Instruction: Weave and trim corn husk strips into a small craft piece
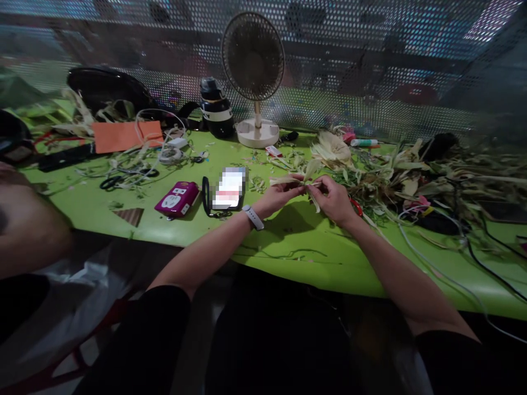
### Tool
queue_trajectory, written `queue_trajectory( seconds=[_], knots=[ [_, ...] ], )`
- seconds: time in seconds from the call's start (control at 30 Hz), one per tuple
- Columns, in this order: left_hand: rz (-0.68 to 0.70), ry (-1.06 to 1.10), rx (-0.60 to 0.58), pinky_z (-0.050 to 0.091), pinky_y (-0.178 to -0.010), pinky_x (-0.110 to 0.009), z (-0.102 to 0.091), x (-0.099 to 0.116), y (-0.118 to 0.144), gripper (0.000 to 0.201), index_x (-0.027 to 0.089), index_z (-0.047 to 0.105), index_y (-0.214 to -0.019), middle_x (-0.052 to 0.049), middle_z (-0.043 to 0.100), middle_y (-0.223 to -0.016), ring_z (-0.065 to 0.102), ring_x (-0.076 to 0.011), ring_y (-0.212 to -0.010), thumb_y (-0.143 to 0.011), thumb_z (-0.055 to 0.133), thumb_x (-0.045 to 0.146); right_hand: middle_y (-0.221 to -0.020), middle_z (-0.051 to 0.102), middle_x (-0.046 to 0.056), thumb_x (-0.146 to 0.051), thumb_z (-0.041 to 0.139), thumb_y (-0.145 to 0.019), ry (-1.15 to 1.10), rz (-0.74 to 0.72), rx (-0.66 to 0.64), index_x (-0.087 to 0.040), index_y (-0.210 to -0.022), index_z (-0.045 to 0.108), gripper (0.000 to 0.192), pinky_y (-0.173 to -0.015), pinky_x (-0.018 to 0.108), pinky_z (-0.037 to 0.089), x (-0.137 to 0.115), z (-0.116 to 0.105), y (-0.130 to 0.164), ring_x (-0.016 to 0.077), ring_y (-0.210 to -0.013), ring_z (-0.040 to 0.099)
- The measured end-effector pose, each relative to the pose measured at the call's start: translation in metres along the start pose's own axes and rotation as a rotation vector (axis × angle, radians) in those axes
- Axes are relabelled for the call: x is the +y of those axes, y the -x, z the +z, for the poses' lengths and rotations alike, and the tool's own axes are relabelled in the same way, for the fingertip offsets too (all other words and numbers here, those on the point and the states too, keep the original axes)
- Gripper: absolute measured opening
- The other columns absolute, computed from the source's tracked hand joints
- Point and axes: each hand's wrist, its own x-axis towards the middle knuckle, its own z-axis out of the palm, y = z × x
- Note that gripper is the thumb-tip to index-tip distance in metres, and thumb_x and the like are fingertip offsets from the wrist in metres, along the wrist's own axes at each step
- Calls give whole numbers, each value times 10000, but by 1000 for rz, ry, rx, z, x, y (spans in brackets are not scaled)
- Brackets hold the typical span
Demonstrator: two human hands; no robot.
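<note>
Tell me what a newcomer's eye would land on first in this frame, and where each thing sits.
Probably the bright green table spanning the view, with the round fan standing near the middle of its far side. The eye would then likely drop to the left hand and right hand, pinching pale leaf strips above the table. The purple socket box, left of the phone, also stands out.

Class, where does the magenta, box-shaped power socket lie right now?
In the head view, the magenta power socket lies on the green table, left of centre, between the brown ridged triangle and the bright-screened phone.
</note>
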Motion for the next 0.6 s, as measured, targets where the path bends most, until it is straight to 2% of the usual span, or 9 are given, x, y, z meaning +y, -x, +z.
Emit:
queue_trajectory(
  seconds=[0.07, 0.13, 0.17, 0.23, 0.3, 0.4, 0.47, 0.6],
  knots=[
    [23, -55, -27, 496, -935, -351, 5, -5, 1, 299, 161, 645, -1048, -43, 701, -935, 644, -135, -898, -772, 730, 235, -678, 645, 15, -480, 669, -749, -101, 93, -84, -189, -800, 609, 301, -613, 296, 453, 2, -8, -4, 153, -607, 572],
    [58, -81, -53, 512, -874, -333, 12, -7, 5, 296, 151, 638, -1045, -42, 686, -903, 636, -125, -842, -779, 724, 249, -670, 638, 20, -472, 667, -706, -310, 220, -180, -189, -746, 614, 291, -601, 304, 477, 7, -17, -10, 159, -602, 580],
    [80, -87, -59, 518, -847, -328, 15, -6, 8, 307, 148, 633, -1052, -43, 681, -897, 633, -124, -822, -783, 724, 262, -641, 620, 20, -504, 619, -714, -426, 279, -174, -196, -697, 595, 310, -585, 310, 485, 10, -21, -13, 162, -582, 577],
    [147, -113, -77, 518, -846, -322, 20, -1, 15, 299, 140, 644, -1025, -52, 682, -918, 635, -126, -832, -774, 737, 272, -607, 592, 15, -544, 530, -757, -528, 334, -57, -213, -665, 566, 346, -559, 308, 484, 17, -24, -17, 157, -554, 562],
    [115, -120, -262, 520, -864, -328, 23, 6, 22, 286, 135, 666, -1011, -62, 693, -939, 647, -135, -859, -773, 742, 273, -599, 579, -3, -513, 575, -746, -470, 355, 37, -223, -689, 560, 296, -543, 294, 473, 24, -21, -18, 147, -536, 547],
    [52, -147, -480, 521, -876, -326, 25, 16, 28, 241, 130, 699, -983, -66, 709, -928, 650, -138, -862, -782, 736, 256, -649, 615, -11, -423, 671, -692, -261, 285, 3, -220, -767, 583, 233, -591, 299, 486, 28, -7, -15, 155, -582, 579],
    [-1, -143, -505, 518, -886, -323, 25, 19, 29, 225, 128, 713, -969, -65, 715, -918, 652, -139, -862, -777, 742, 241, -764, 677, 24, -406, 636, -743, -120, 163, -83, -209, -839, 621, 220, -676, 325, 508, 28, 2, -13, 176, -680, 623],
    [-106, 38, -511, 524, -855, -300, 23, 23, 27, 242, 125, 716, -968, -38, 703, -836, 643, -114, -788, -750, 771, 212, -942, 726, 80, -340, 571, -826, 138, -36, -323, -195, -900, 680, 196, -815, 364, 513, 21, 11, -23, 220, -862, 659]
  ],
)
